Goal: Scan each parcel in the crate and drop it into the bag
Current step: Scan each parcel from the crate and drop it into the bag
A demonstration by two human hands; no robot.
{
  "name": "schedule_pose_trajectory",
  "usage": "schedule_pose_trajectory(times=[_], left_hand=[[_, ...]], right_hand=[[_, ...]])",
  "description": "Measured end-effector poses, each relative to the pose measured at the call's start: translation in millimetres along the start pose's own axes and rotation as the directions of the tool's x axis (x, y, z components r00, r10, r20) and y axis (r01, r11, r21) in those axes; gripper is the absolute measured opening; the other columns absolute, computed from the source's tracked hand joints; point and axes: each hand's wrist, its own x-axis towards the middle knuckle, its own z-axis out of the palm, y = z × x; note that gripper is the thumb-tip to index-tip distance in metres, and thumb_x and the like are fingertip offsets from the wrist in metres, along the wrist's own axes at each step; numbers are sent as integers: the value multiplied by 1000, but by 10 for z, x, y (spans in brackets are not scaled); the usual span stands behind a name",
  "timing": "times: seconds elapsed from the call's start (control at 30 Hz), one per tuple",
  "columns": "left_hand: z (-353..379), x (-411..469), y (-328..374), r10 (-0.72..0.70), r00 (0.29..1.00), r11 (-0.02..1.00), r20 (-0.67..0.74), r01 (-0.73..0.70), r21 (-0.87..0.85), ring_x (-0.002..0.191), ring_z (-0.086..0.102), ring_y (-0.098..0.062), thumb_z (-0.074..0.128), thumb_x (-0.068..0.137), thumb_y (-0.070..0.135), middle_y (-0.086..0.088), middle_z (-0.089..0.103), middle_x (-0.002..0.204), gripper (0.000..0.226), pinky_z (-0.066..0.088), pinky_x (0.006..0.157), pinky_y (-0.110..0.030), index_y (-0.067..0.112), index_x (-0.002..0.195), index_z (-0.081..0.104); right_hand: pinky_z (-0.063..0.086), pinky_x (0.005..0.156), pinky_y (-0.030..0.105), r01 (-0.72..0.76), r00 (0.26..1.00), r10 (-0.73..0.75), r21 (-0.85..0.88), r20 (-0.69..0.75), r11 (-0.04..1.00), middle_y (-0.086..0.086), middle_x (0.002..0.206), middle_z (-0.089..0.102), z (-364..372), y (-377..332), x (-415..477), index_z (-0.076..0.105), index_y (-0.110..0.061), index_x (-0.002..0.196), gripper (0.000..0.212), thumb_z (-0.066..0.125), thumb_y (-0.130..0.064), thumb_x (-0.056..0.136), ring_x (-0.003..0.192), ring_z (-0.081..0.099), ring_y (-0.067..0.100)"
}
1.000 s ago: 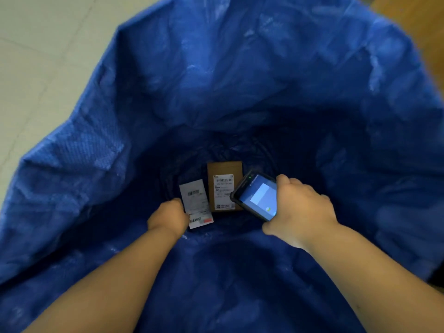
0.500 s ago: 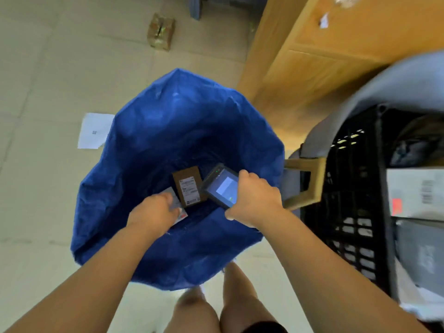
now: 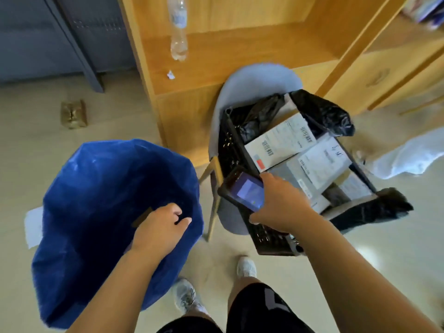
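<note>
Left hand (image 3: pixel 163 228), left of crate (image 3: pixel 229 143), over blue bag (image 3: pixel 101 183): fingers loosely curled, empty. Right hand (image 3: pixel 282 204) grips handheld scanner (image 3: pixel 243 191) at crate's edge; labelled parcels (image 3: pixel 281 143) inside.

Bright, even light fills the room and leaves the pale floor (image 3: pixel 389 272) a little washed out, with a soft glare patch at the right of the frame. The inside of the blue bag (image 3: pixel 79 188) drops into deep shadow. The scanner (image 3: pixel 242 191) screen glows pale blue. The bottle (image 3: pixel 179 27) at the top and the black plastic (image 3: pixel 374 210) at centre right are smeared with blur. The straight edges of the wooden shelf unit (image 3: pixel 240 56) bow toward the upper corners.
</note>
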Motion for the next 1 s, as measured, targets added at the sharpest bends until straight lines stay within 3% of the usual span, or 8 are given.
schedule_pose_trajectory(times=[0.23, 0.37, 0.47, 0.57, 0.67, 0.83, 0.93, 1.0], left_hand=[[411, 156, 1120, 74, 996, 989, 47, -67, -135, 95, 61, -13, 62, 87, 42, 11, 65, 97, 16, 50, 88, -38, 30, 96, 57], [825, 331, 1734, 84, 994, 972, 74, -66, -226, 97, 59, -10, 62, 87, 44, 12, 61, 102, 30, 49, 85, -31, 27, 112, 56], [1093, 490, 2111, 75, 996, 941, 40, -57, -333, 107, 56, -13, 64, 84, 48, 9, 53, 117, 52, 45, 85, -29, 26, 129, 48], [1263, 669, 2353, 60, 998, 907, -17, -62, -417, 116, 48, -16, 69, 80, 49, 2, 43, 129, 66, 41, 93, -29, 26, 136, 42], [1368, 850, 2440, 24, 999, 883, 44, 0, -469, 117, 49, -18, 70, 79, 48, -2, 44, 133, 66, 41, 102, -36, 27, 136, 44], [1444, 1072, 2445, -114, 988, 830, 104, 152, -536, 102, 56, -16, 68, 81, 48, 4, 58, 116, 62, 43, 81, -30, 21, 130, 41], [1473, 1135, 2458, -168, 982, 827, 86, 187, -530, 89, 56, -10, 69, 79, 49, 7, 56, 97, 48, 39, 62, -24, 24, 109, 42], [1487, 1140, 2470, -171, 982, 815, 75, 184, -549, 88, 56, -11, 72, 75, 50, 6, 57, 96, 43, 41, 62, -26, 27, 97, 42]], right_hand=[[49, 62, 35, -171, 974, 184, 101, -133, 980, -2, 99, 49, -436, 1291, -225, 36, -22, 123, 79, 76, -47, 59, 81, 52, 21], [46, 62, 34, -224, 953, 243, 120, -180, 967, -3, 93, 46, -617, 1958, -222, 38, -22, 122, 77, 76, -45, 59, 77, 50, 21], [46, 67, 35, -223, 951, 248, 144, -186, 964, -4, 95, 47, -703, 2349, -158, 38, -23, 124, 80, 76, -45, 57, 81, 50, 22], [45, 68, 34, -206, 954, 233, 154, -186, 966, -3, 97, 48, -765, 2611, -89, 37, -24, 127, 82, 77, -44, 58, 83, 50, 23], [48, 70, 37, -183, 961, 208, 148, -181, 972, -3, 96, 48, -792, 2772, -39, 35, -24, 128, 85, 76, -46, 58, 83, 51, 22], [45, 64, 33, -151, 973, 174, 154, -151, 976, -6, 91, 47, -768, 2920, 21, 36, -27, 124, 82, 75, -49, 55, 79, 50, 19], [44, 62, 32, -137, 979, 161, 178, -129, 975, -7, 91, 46, -746, 2979, 49, 36, -28, 123, 81, 75, -49, 56, 79, 50, 18], [44, 61, 31, -124, 981, 150, 195, -121, 973, -6, 91, 47, -741, 3012, 60, 36, -28, 124, 81, 76, -48, 56, 79, 50, 18]])
